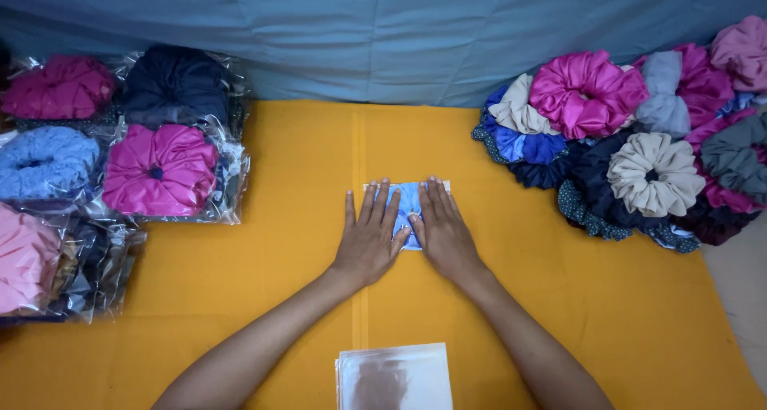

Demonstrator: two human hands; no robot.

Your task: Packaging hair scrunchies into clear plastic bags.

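At the middle of the yellow desk (559, 314), left hand (369, 236) and right hand (442, 233) press flat, grasping nothing, on a bagged blue scrunchie (408, 205); bagged ones (160, 170) lie left, loose ones (631, 146) right, empty bags (395, 376) nearest.

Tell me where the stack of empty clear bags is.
In the head view, the stack of clear bags lies at the bottom centre of the yellow cloth, between the person's forearms.

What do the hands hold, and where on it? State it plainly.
Nothing is gripped. The left hand and right hand lie flat, side by side, pressing down on a blue scrunchie in a clear bag on the yellow cloth.
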